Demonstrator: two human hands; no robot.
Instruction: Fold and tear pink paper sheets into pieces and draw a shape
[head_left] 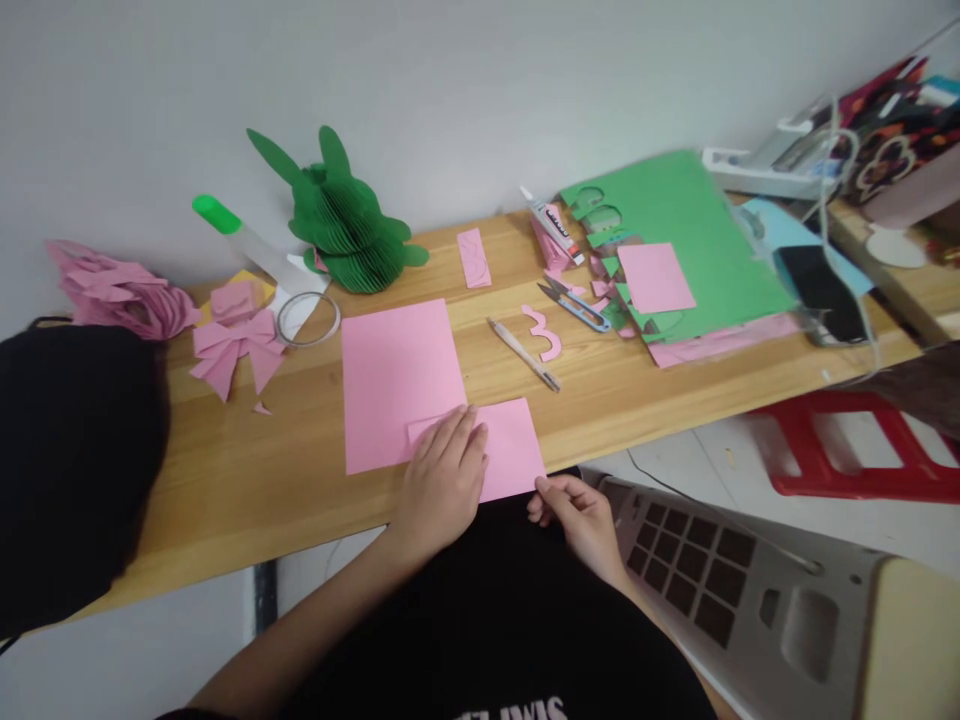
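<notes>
A pink sheet of paper (512, 450) lies at the table's front edge, its right part reaching toward my lap. My left hand (444, 468) rests flat on its left part, fingers stretched out. At the near right corner, my right hand (577, 508) pinches the sheet between thumb and fingers. Under and beyond the left hand is a larger pink sheet (397, 375), with a narrow pink strip (421, 430) showing by the fingertips. A pen (523, 354) and a pink paper cutout shaped like a 3 (543, 335) lie just beyond.
Blue thread snips (576, 305), a glue tube (553, 225) and green sheets (675, 220) lie to the right. A green honeycomb paper figure (352, 225), tape roll (307, 318) and pink bow (238, 348) stand left. A black bag (75, 460) covers the left end.
</notes>
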